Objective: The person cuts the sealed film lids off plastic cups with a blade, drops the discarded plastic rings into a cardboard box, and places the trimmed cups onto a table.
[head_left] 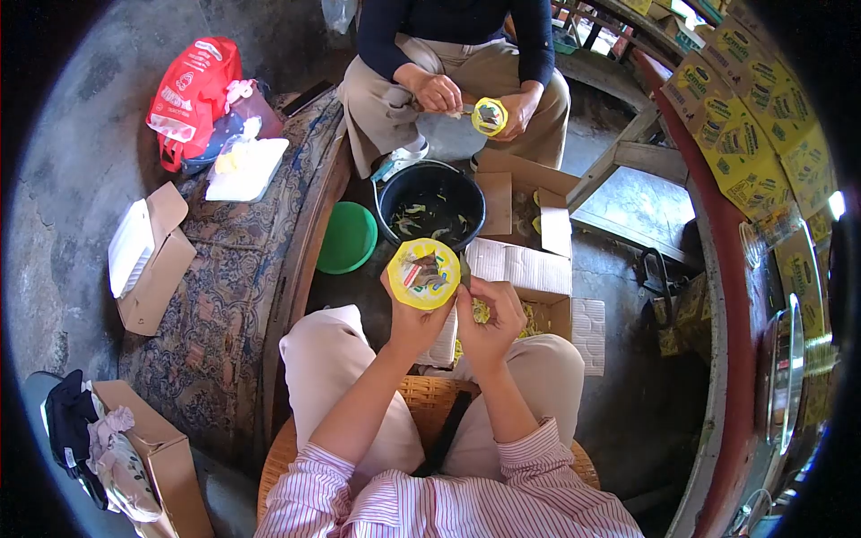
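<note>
My left hand [414, 325] is wrapped round a cup with a bright yellow rim [395, 272]. Its printed lid [430, 269] faces up and looks torn, with dark and silvery patches in the middle. Close against the cup's right side, my right hand [491, 321] pinches a thin, dark, blade-like piece [465, 269]; its exact kind is unclear. Just beyond the cup stands a black bucket [387, 220] with yellowish scraps inside. Across from me, a co-worker's hand [516, 117] holds a similar yellow cup [489, 117], and the other hand [438, 92] is beside it.
Open cardboard boxes [547, 314] with yellow scraps lie beyond my knees. Left of the bucket is a green lid or basin [347, 238]. A patterned mat [215, 296] covers the left bench, where a red bag [193, 94] rests. Yellow cartons [753, 117] line the right.
</note>
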### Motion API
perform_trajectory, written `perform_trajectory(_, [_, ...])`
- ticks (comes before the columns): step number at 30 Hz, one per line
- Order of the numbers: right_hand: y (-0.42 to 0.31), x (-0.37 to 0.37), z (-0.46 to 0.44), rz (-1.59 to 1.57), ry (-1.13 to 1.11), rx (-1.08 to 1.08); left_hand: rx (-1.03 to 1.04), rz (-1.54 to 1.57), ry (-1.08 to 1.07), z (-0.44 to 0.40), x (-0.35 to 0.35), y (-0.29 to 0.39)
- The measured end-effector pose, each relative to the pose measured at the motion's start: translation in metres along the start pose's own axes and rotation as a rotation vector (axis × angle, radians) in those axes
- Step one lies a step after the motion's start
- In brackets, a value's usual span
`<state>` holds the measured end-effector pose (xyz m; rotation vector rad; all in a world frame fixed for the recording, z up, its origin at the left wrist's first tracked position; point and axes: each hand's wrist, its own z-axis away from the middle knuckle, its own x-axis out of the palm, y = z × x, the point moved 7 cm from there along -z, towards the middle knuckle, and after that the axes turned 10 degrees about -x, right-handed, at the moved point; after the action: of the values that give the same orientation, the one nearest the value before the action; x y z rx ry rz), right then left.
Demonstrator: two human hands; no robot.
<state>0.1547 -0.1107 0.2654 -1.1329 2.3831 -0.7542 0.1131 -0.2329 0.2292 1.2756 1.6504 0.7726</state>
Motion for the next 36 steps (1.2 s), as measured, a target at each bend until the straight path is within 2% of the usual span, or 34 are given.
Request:
perform_trajectory(4, [0.004, -0.002, 0.003, 0.034, 0.011, -0.004, 0.006, 0.061, 0.012, 0.002, -0.004, 0.006])
perform_trajectory(7, [0.000, -0.005, 0.001, 0.028, 0.030, 0.000, -0.017, 0.045, -0.079, 0.002, 0.002, -0.007])
perform_trajectory(10, [-0.001, -0.006, -0.001, 0.047, 0.047, 0.002, -0.119, 0.182, -0.133, 0.001, 0.003, -0.011])
perform_trajectory(16, [-0.001, -0.004, -0.001, 0.064, 0.027, -0.019, -0.031, 0.117, -0.032, -0.002, 0.002, -0.004])
perform_trajectory(22, [-0.006, -0.005, -0.003, 0.108, 0.028, -0.041, 0.068, -0.071, -0.076, 0.002, 0.004, 0.007])
perform_trajectory(31, [-0.009, -0.006, -0.005, 0.173, 0.047, -0.090, 0.105, -0.150, -0.061, 0.010, 0.007, 0.009])
perform_trajectory(36, [-0.011, -0.006, -0.006, 0.219, 0.066, -0.140, 0.051, -0.093, -0.069, 0.012, 0.011, 0.003])
